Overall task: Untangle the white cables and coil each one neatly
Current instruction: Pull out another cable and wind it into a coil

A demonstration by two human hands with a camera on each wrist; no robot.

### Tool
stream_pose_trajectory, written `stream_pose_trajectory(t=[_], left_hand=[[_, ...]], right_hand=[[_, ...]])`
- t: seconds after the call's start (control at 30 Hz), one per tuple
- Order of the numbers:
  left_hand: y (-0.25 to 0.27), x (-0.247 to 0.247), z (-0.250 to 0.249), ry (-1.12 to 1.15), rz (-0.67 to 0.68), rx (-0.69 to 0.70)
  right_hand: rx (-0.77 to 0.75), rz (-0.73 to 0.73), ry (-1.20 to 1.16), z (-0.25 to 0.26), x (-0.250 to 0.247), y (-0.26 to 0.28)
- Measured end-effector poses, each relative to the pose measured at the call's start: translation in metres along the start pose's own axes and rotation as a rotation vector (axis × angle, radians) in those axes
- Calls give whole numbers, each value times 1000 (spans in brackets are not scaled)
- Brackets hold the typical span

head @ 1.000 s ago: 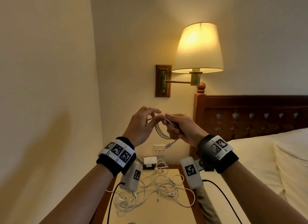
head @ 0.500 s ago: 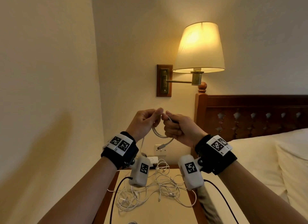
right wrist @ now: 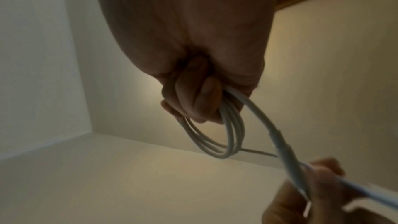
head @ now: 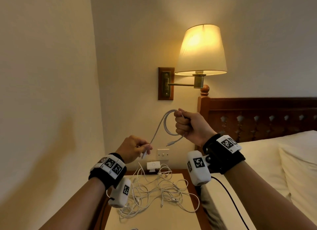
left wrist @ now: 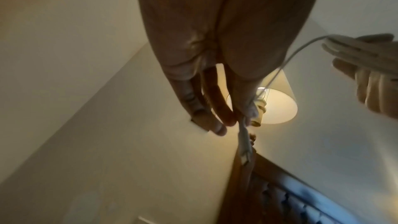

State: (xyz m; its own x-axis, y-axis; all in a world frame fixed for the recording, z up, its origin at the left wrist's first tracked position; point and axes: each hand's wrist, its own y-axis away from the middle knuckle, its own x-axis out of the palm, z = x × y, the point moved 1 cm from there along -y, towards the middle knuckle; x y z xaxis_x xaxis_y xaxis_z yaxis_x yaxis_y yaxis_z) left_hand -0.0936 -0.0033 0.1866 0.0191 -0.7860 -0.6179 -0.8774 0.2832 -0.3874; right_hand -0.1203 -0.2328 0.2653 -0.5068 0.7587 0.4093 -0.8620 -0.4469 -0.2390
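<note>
My right hand (head: pixel 184 125) is fisted around a small coil of white cable (head: pixel 169 127), held up in front of the headboard; the loops (right wrist: pixel 217 135) hang below its fingers. A free length of that cable runs down-left to my left hand (head: pixel 137 148), which pinches it near the plug end (left wrist: pixel 244 140) between thumb and fingertips. The other connector (head: pixel 171 143) dangles under the coil. Below, a tangled heap of white cables (head: pixel 154 190) lies on the bedside table (head: pixel 171 217).
A lit wall lamp (head: pixel 201 49) hangs above the hands. A white charger (head: pixel 153 166) sits plugged in at the table's back, under a wall switch (head: pixel 163 154). The wooden headboard (head: pixel 257 116) and the bed (head: pixel 257 161) lie to the right; a wall is close on the left.
The hands were together at the coil; now the left hand has dropped down-left, drawing the cable's free end out, while the right hand keeps the coil raised.
</note>
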Motion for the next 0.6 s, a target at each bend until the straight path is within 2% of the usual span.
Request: stream_pose_trajectory(t=[0.07, 0.17, 0.23, 0.3, 0.47, 0.6], left_hand=[[-4, -1, -11, 50, -51, -66], [-9, -2, -35, 536, -227, -215], [-10, -3, -51, 828, -289, -251], [-12, -4, -63, 965, -244, -242], [-7, -4, -78, 1084, 8, -228], [-9, -2, -84, 1073, -7, -260]], right_hand=[[12, 34, -68, -7, 1, -2], [35, 83, -140, -14, 5, -3], [43, 100, -148, -17, 9, -3], [49, 104, -144, -19, 12, -3], [54, 89, -99, -16, 13, -10], [37, 41, -43, -13, 12, -15]])
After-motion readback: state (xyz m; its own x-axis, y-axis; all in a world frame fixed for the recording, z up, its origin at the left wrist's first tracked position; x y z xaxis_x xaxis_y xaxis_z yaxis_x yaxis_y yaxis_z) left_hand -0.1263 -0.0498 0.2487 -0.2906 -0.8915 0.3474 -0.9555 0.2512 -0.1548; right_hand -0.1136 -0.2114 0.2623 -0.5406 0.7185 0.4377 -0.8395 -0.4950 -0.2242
